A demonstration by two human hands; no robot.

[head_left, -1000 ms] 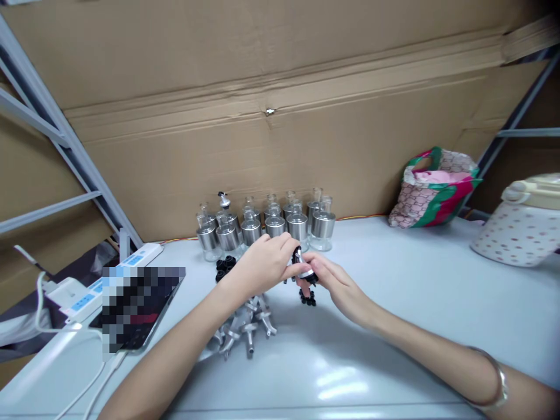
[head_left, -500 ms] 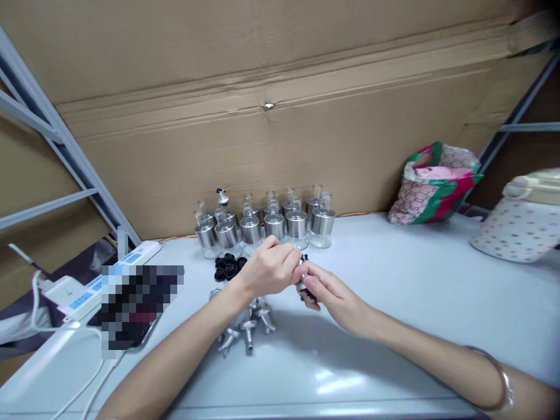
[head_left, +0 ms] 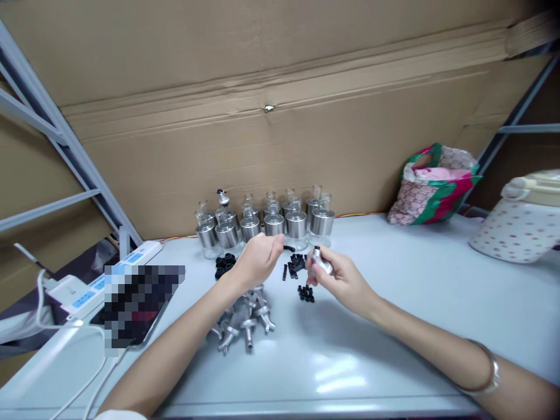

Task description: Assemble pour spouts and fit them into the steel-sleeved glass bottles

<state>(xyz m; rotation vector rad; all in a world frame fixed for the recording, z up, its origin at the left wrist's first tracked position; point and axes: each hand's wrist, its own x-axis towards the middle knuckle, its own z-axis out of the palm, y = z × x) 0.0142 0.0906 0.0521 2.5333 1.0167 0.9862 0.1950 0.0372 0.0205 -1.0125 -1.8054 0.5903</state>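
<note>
My right hand (head_left: 343,277) grips a silver metal pourer spout (head_left: 322,262) with a small black tip pointing up. To its left, my left hand (head_left: 260,259) is closed, and a small curved black piece (head_left: 289,248) sticks out at its fingertips. Between and below the hands lie several flat black pieces (head_left: 294,267) and a cluster of small black caps (head_left: 307,293). A pile of silver pourer spouts (head_left: 248,326) rests under my left wrist. Black ribbed stoppers (head_left: 224,265) are partly hidden behind that forearm.
Glass bottles with steel sleeves (head_left: 274,224) stand in two rows at the back; one carries a fitted spout (head_left: 222,197). At left are a power strip (head_left: 87,294), cables and a blurred phone (head_left: 151,326). A patterned bag (head_left: 433,189) and a dotted container (head_left: 516,224) stand at right.
My hands, together on the spout before, have come apart. My left hand has drawn a little left with the black piece; my right hand keeps the spout, now tilted upright. The small black parts are uncovered.
</note>
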